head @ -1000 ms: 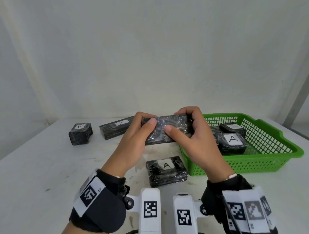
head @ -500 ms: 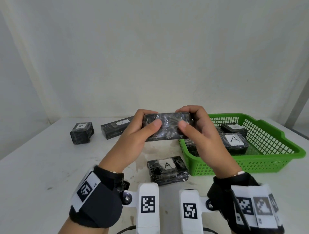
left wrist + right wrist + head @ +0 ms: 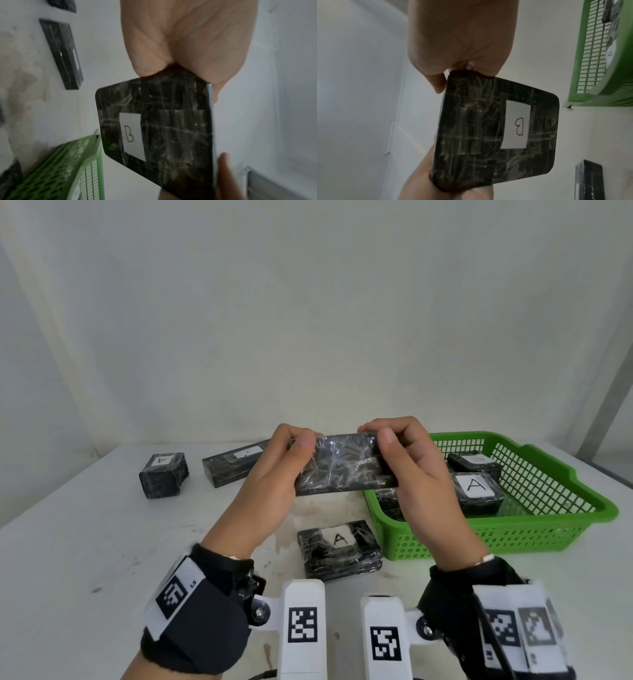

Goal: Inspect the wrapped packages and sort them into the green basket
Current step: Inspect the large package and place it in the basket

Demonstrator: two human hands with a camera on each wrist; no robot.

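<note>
Above the white desk [image 3: 68, 542], left of the green basket [image 3: 548, 529], a stiff, slick-wrapped package [image 3: 342, 467] marked B is pinched at its short ends by the left hand [image 3: 270, 491] and right hand [image 3: 421, 484], seemingly light.

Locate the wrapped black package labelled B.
Head view, centre: the wrapped black package labelled B is held above the white table by both hands, left of the green plastic basket.

The flat black package [image 3: 344, 465] is wrapped in glossy, wrinkled clear film; a matt white paper label [image 3: 516, 126] is seen beneath it.
</note>
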